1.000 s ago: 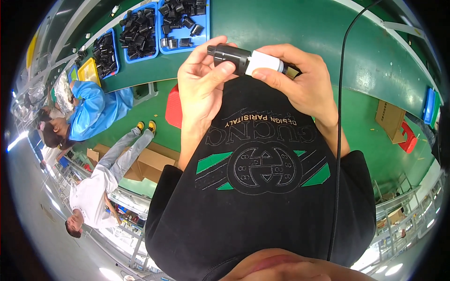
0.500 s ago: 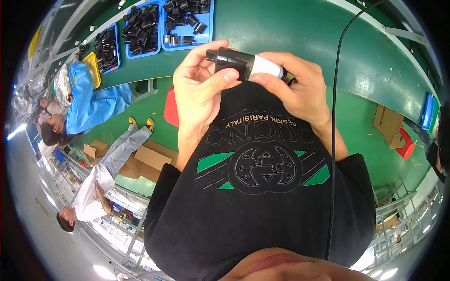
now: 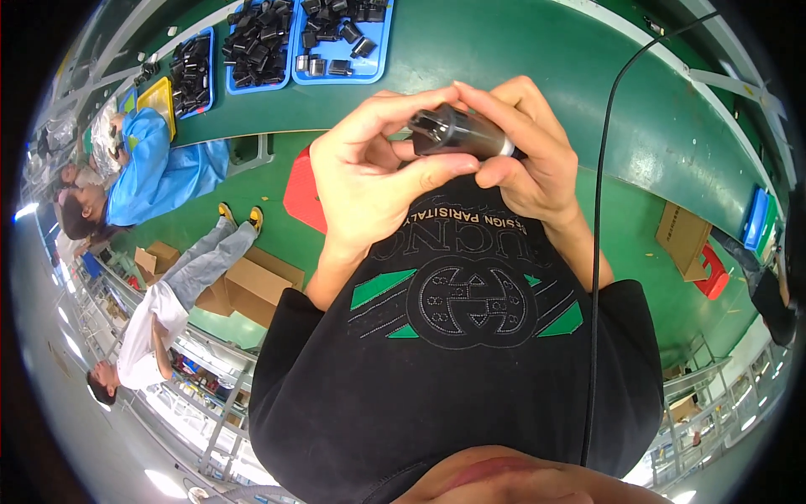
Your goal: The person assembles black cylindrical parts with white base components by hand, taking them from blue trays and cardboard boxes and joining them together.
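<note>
Head view: both hands pinch a small dark cylindrical plastic part (image 3: 457, 134) at chest height, left hand (image 3: 369, 172) gripping its open end, right hand (image 3: 525, 151) steadying its silvery tip; blue trays (image 3: 344, 38) of similar pieces lie beyond it

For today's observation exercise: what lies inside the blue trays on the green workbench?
The blue trays hold heaps of small black parts and a few silvery ones. Whatever lies beneath the heaps is covered.
</note>
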`<state>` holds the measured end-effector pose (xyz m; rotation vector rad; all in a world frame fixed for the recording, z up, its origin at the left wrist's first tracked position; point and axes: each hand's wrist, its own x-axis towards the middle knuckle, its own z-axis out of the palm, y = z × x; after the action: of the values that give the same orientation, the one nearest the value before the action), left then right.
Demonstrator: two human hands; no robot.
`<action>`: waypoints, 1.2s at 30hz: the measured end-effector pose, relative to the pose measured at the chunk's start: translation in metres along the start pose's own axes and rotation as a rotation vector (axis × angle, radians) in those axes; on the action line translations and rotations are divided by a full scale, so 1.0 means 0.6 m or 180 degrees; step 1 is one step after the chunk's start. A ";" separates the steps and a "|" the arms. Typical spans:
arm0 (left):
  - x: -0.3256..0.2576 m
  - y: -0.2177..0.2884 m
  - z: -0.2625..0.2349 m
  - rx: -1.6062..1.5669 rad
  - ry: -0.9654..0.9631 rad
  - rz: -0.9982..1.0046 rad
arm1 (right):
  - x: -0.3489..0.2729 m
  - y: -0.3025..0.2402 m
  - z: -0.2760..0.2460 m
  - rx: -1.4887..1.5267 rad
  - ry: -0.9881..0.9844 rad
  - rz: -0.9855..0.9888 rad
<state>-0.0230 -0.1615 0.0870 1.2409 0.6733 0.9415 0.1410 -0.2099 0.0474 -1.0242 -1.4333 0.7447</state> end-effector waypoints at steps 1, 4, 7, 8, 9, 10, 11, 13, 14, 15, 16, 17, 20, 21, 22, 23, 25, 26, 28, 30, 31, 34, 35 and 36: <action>0.000 0.007 0.004 0.0150 0.0011 0.0033 | -0.002 0.002 0.003 0.0214 0.0049 -0.0033; -0.004 0.028 0.007 0.1260 -0.0153 0.0423 | -0.006 0.013 -0.002 0.0624 -0.0072 0.0162; 0.003 0.038 0.015 0.1660 -0.0134 0.0812 | -0.018 0.045 -0.009 0.1393 -0.0159 0.0282; 0.004 0.040 0.015 0.1911 -0.0215 0.0987 | -0.020 0.053 -0.012 0.1380 -0.0191 0.0302; 0.005 0.037 0.016 0.1995 -0.0260 0.1074 | -0.020 0.059 -0.015 0.1262 -0.0278 0.0242; 0.005 0.037 0.017 0.1971 -0.0233 0.1068 | -0.020 0.062 -0.018 0.1146 -0.0365 0.0180; 0.006 0.036 0.018 0.2020 -0.0275 0.1114 | -0.019 0.061 -0.018 0.1140 -0.0315 0.0163; 0.005 0.034 0.019 0.2055 -0.0299 0.1150 | -0.018 0.063 -0.016 0.1188 -0.0320 0.0122; 0.004 0.034 0.021 0.2050 -0.0253 0.1123 | -0.018 0.064 -0.015 0.1247 -0.0302 0.0058; 0.003 0.034 0.023 0.2047 -0.0207 0.1097 | -0.018 0.064 -0.015 0.1249 -0.0318 0.0065; 0.003 0.037 0.024 0.2045 -0.0191 0.1092 | -0.019 0.064 -0.014 0.1143 -0.0248 0.0030; 0.003 0.041 0.025 0.2040 -0.0214 0.0980 | -0.020 0.065 -0.013 0.1036 -0.0178 -0.0010; 0.004 0.043 0.026 0.2078 -0.0214 0.0865 | -0.022 0.059 -0.013 0.0770 -0.0142 0.0129; 0.005 0.043 0.026 0.2118 -0.0206 0.0862 | -0.022 0.061 -0.013 0.0768 -0.0146 0.0131; 0.005 0.044 0.026 0.2114 -0.0204 0.0861 | -0.024 0.064 -0.010 0.0911 -0.0111 0.0129; 0.006 0.044 0.026 0.2084 -0.0231 0.0859 | -0.024 0.067 -0.008 0.1053 -0.0076 0.0130; 0.009 0.043 0.025 0.2044 -0.0261 0.0852 | -0.022 0.069 -0.007 0.1063 -0.0076 0.0082; 0.010 0.043 0.023 0.2029 -0.0285 0.0885 | -0.022 0.070 -0.006 0.1085 -0.0079 0.0032; 0.011 0.041 0.020 0.2004 -0.0310 0.0907 | -0.016 0.061 -0.014 0.0873 -0.0138 0.0091; 0.010 0.041 0.018 0.1970 -0.0373 0.0940 | -0.012 0.052 -0.019 0.0667 -0.0205 0.0120; 0.010 0.042 0.016 0.1973 -0.0367 0.0943 | -0.011 0.049 -0.019 0.0603 -0.0180 0.0022; 0.015 0.045 0.013 0.2034 -0.0503 0.1051 | -0.010 0.043 -0.021 0.0601 -0.0130 0.0038; 0.017 0.044 0.013 0.1945 -0.0508 0.1037 | -0.012 0.041 -0.022 0.0648 -0.0087 0.0137; 0.018 0.044 0.014 0.1858 -0.0513 0.1025 | -0.012 0.044 -0.020 0.0641 -0.0083 0.0139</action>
<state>-0.0167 -0.1547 0.1151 1.9666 0.6522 0.9205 0.1570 -0.2067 0.0223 -0.8949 -1.3316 0.9176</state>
